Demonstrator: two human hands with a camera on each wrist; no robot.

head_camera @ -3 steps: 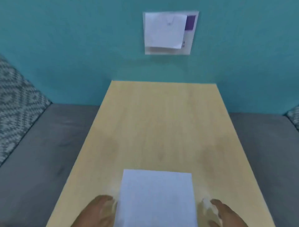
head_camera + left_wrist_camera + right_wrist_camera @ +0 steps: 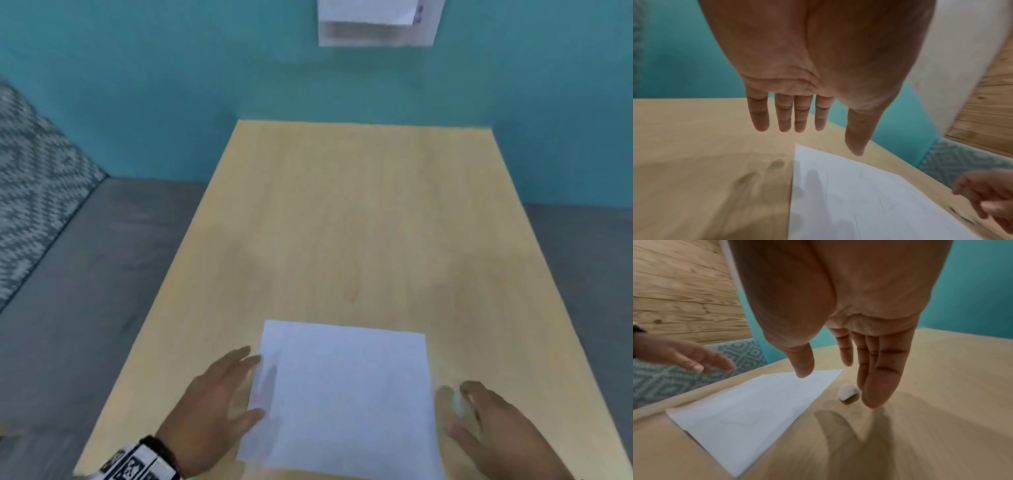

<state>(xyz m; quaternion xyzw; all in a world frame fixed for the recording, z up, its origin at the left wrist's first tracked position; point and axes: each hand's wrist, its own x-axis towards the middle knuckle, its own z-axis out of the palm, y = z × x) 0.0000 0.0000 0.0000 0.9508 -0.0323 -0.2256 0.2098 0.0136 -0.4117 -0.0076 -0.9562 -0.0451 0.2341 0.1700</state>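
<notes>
A white sheet of paper (image 2: 342, 401) lies flat near the front of a light wooden table (image 2: 359, 212). My left hand (image 2: 219, 404) hovers at the sheet's left edge, fingers straight and spread, holding nothing; the left wrist view shows the left hand (image 2: 807, 121) above the paper (image 2: 859, 203). My right hand (image 2: 486, 421) hovers just right of the sheet, fingers relaxed, over a small white eraser (image 2: 459, 406). In the right wrist view the eraser (image 2: 849, 394) lies on the table beside the paper (image 2: 748, 410), under the fingertips (image 2: 877, 395) of the right hand, apart from them.
A teal wall (image 2: 171, 85) stands behind the table, with a white paper holder (image 2: 376, 24) mounted on it. Grey floor (image 2: 85, 308) lies on both sides, and a patterned rug (image 2: 30, 192) at the left. A marked band (image 2: 140, 462) is on my left wrist.
Both hands have come further forward into view beside the paper. The head view has tilted, so the wall holder sits higher in the picture.
</notes>
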